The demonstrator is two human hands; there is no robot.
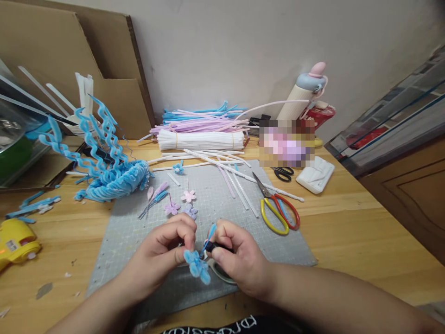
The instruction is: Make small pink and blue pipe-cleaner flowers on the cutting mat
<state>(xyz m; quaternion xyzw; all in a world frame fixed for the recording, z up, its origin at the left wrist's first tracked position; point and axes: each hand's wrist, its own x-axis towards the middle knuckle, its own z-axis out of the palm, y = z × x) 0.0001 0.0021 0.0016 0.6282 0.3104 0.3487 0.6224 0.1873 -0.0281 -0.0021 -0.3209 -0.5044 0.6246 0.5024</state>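
Note:
My left hand [163, 253] is closed in a pinch on a small blue pipe-cleaner flower [197, 266], held just above the grey cutting mat [139, 236]. My right hand [238, 257] is closed round a small dark tool [212, 247] whose tip grips a blue pipe-cleaner end [210, 231] right beside the flower. Both hands meet near the mat's front edge. Under my right hand a roll of tape [222, 274] partly shows.
Small pink, purple and blue flowers [181, 204] lie on the mat. Red-and-yellow scissors [278, 211] rest to the right, black scissors [283, 173] behind. A blue curly pipe-cleaner piece [107, 171] sits left, a yellow glue gun [15, 241] far left, pipe-cleaner bundles [201, 132] at the back.

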